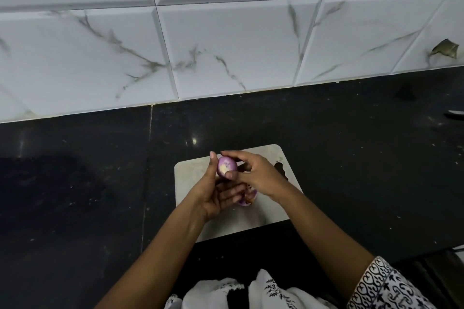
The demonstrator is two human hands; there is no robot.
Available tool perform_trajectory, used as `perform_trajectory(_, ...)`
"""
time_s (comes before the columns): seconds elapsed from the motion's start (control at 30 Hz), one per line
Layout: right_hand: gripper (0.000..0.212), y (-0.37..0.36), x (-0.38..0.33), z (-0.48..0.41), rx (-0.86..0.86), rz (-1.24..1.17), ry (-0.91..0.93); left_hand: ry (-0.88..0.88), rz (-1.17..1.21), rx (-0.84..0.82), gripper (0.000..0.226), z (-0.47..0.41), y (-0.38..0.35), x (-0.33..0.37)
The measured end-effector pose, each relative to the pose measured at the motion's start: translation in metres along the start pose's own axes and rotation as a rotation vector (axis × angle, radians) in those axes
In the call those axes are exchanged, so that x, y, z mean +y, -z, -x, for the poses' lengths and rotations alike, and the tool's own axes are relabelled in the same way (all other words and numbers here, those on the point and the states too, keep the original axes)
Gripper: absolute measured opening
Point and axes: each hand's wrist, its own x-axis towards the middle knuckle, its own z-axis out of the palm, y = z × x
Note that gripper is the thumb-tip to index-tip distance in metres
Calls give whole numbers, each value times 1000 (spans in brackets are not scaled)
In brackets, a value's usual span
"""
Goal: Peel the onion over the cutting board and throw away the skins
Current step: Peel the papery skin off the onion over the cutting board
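A: Starting at the left, what do we have?

B: Dark counter [75, 183], then the board [190, 175] lying on it. Our left hand [213, 195] is over the board, palm up, fingers fairly straight and slack, thumb upright against the left side of the onion [226, 167]. It props rather than grips.

A: And where is the onion?

B: We hold it in the air above the board, between both hands. It shows purple and pale flesh, so we judge most of the dry skin is off on the side we see.

A: The skins [247, 198]?

B: A small heap lies on the board, just beside our left fingertips and below the onion.

A: The right hand [258, 173]?

B: Clamped on the onion: forefinger curled over the top, thumb pressed on the near face.

A: So which step are we in?

B: Late peeling, we judge. We cannot see the far side, so next we should turn the onion and pick off any scrap left. Then we set it down, gather the heap and carry it to a bin, which is not in view.
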Motion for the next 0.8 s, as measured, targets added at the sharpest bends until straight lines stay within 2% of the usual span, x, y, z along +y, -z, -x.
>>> perform_trajectory(0.07, 40, 2, -1, 1, 50, -69, -31, -49, -89, 14, 76, 2, -2, -2)
perform_trajectory(0.2, 23, 3, -6, 2, 3, -509, -183, -243, -164, 116, 53, 2, 6, -4)
perform_trajectory(0.3, 24, 4, -13, 2, 55, -679, -225, -469, -265, 131, 27, 4, 14, -7)
perform_trajectory(0.33, 27, 4, -14, 2, 53, -702, -238, -571, -295, 97, 27, 6, 16, -7)
perform_trajectory(0.4, 28, 2, -18, 4, 43, -691, -253, -718, -354, -13, 42, 10, 16, -8)
perform_trajectory(0.47, 21, 0, -21, 5, 62, -605, -238, -759, -375, -57, 48, 11, 14, -6)
perform_trajectory(0.6, 14, -5, -26, 7, 176, -398, -188, -703, -257, -23, 35, 7, 13, -3)
perform_trajectory(0.8, 20, -5, -23, 11, 220, -243, -69, -576, -41, -77, 36, 1, 12, -6)
